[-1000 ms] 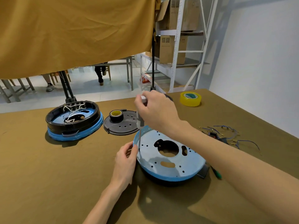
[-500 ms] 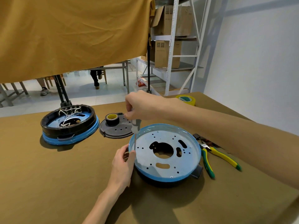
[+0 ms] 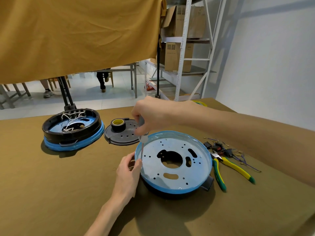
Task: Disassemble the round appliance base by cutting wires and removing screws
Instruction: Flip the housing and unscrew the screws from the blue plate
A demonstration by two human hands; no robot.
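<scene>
Your right hand (image 3: 153, 114) grips a screwdriver (image 3: 141, 133) upright, tip at the base's (image 3: 173, 160) left rim. Your left hand (image 3: 127, 174), fingers curled, pinches that rim on the bench (image 3: 51, 193).

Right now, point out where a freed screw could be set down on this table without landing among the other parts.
Bare cloth lies left of the left hand, in front of the wired base, and along the near edge below the round base. Crowded: right of that base, where the pliers and cut wires lie, and behind it by the black cover under the right hand.
</scene>
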